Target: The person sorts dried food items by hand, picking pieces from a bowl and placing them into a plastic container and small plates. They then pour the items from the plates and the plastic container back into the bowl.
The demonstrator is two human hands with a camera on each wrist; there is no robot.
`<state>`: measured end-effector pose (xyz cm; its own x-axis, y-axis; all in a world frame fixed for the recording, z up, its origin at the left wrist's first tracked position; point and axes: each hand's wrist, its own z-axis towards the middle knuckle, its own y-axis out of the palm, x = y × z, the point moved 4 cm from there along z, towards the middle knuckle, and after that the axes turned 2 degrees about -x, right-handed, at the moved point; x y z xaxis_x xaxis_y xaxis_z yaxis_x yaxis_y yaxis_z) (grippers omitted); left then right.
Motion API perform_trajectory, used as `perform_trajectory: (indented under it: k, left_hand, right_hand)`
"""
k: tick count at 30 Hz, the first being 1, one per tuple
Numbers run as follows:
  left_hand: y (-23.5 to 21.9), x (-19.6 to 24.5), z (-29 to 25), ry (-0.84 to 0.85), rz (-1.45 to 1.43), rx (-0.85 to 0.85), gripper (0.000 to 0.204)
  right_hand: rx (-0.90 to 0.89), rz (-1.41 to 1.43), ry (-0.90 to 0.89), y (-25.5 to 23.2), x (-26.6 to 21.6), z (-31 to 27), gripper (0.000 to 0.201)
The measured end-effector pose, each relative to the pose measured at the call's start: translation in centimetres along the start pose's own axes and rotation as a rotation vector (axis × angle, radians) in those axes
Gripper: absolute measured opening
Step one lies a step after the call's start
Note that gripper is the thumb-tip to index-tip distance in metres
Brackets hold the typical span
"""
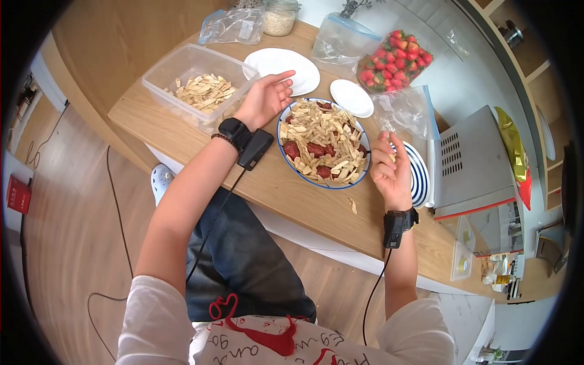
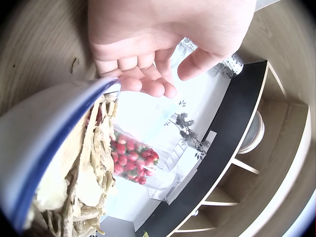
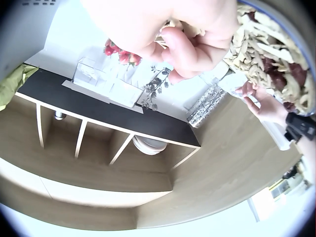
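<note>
head view: strawberries (image 1: pixel 396 61) sit beyond the bowl (image 1: pixel 336 187).

Toward the back edge of the brown wooden bench (image 1: pixel 319 210), we are missing part of the white oval plate (image 1: pixel 289 61) behind the left hand (image 1: pixel 264 101); we are barely glimpsing pale dried strips (image 3: pixel 170 23) inside the right hand (image 1: pixel 392 173).
</note>
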<state>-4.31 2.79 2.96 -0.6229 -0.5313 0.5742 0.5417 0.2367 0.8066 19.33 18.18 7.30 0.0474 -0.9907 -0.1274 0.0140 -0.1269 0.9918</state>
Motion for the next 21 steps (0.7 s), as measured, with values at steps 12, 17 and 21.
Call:
perform_trajectory:
  k: [12,17,21]
  left_hand:
    - [0.0,0.0,0.1,-0.004,-0.006,-0.005,0.035]
    - [0.0,0.0,0.0,-0.004,-0.003,-0.011,0.035]
    - [0.0,0.0,0.0,-0.003,-0.004,-0.008,0.035]
  right_hand:
    - [0.254,-0.579,-0.138,-0.3,0.0,0.1,0.021]
    - [0.229,-0.625,-0.157,-0.1,0.4,0.2,0.024]
    - [0.154,-0.564,-0.069,0.5,0.7,0.2,0.028]
